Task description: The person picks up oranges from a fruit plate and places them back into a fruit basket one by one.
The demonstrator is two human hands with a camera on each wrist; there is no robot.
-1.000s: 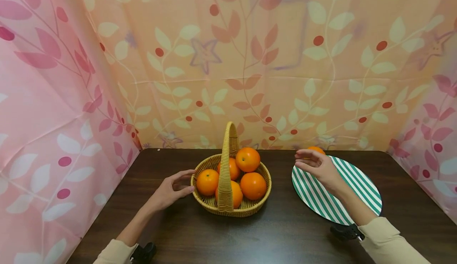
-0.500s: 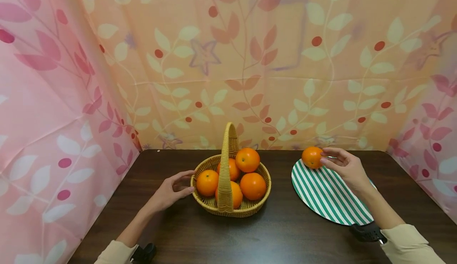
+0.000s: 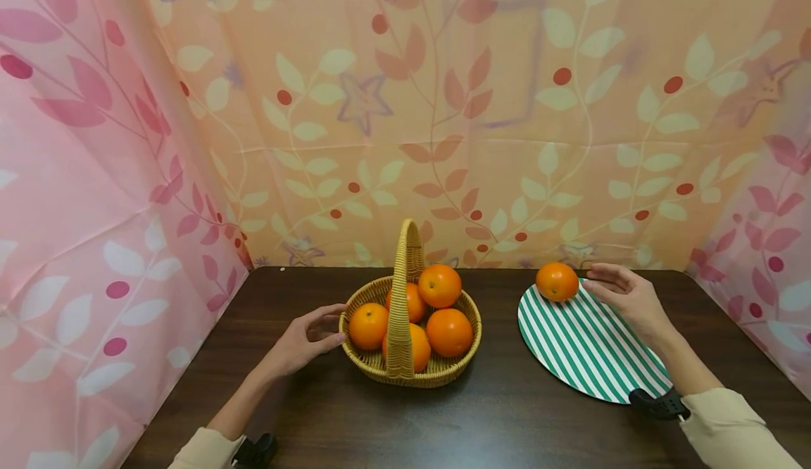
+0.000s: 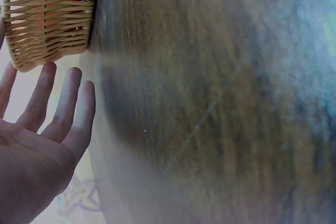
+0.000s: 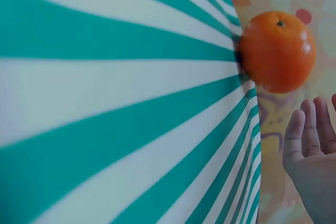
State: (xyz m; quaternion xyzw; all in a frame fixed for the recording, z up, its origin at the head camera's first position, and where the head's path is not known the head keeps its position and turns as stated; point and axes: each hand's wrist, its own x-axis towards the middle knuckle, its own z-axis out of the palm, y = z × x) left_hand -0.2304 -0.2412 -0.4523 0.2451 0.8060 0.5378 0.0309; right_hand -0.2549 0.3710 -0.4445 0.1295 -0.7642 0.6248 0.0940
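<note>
A yellow wicker basket [image 3: 399, 342] with a tall handle holds several oranges, among them one orange [image 3: 449, 332] at its right. My left hand [image 3: 304, 339] is at the basket's left rim, thumb and fingertips right at the weave; the left wrist view shows those fingers [image 4: 65, 103] extended beside the basket wall [image 4: 50, 30]. A single orange [image 3: 557, 282] sits at the far left edge of a round green-and-white striped placemat [image 3: 589, 342]. Just right of this orange, my right hand [image 3: 633, 303] hovers with relaxed fingers and nothing in them; a gap shows between them.
The dark wooden table [image 3: 469, 420] carries everything, its far edge close to a floral cloth backdrop [image 3: 443, 103]. Pink patterned cloth [image 3: 95, 244] hangs along the left side, and more at the right. The basket handle [image 3: 402, 300] stands upright above the oranges.
My right hand has moved right, from in front of the single orange to its right side, touching it midway and now apart from it. The left hand and basket stay put.
</note>
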